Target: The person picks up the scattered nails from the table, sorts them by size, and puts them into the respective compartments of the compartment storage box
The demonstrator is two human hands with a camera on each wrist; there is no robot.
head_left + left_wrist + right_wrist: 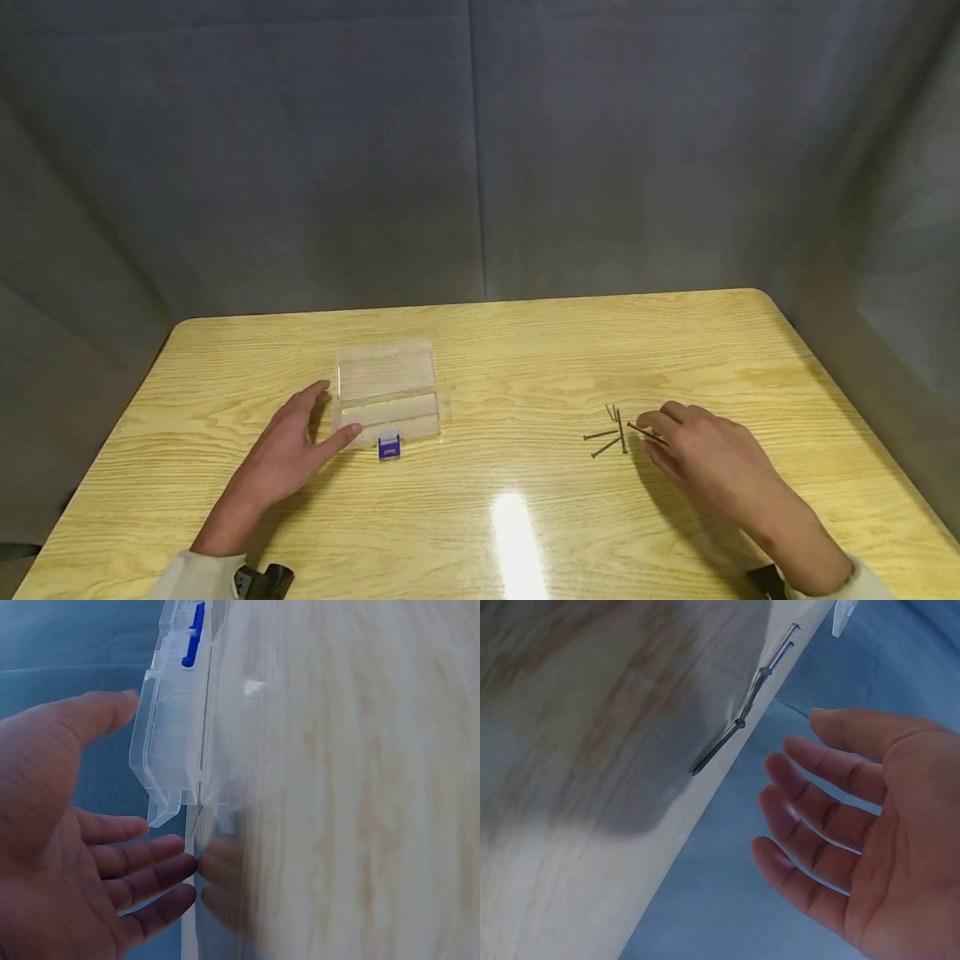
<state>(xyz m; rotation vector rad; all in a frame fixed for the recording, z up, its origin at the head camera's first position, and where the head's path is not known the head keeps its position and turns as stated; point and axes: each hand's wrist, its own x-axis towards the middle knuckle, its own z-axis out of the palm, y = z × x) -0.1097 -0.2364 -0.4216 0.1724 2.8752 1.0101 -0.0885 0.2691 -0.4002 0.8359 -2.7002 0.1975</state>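
Observation:
A clear plastic case (386, 408) with a blue latch (388, 448) at its front lies on the left half of the table. My left hand (296, 446) is spread at its left side, the thumb overlapping the near left corner; in the left wrist view the palm (45, 862) is bare and the fingers are loosely extended. On the right lie several metal nails (621, 433) of different lengths. My right hand (708, 450) hovers just right of them, fingers loosely bent, one nail (643, 432) partly hidden beneath it. Nothing shows between the fingers (810, 825) in the right wrist view.
The wooden table (480, 367) carries the case and the nails well apart, with a bright glare patch near its front middle. A grey curtain (480, 167) hangs behind the far edge and along both sides.

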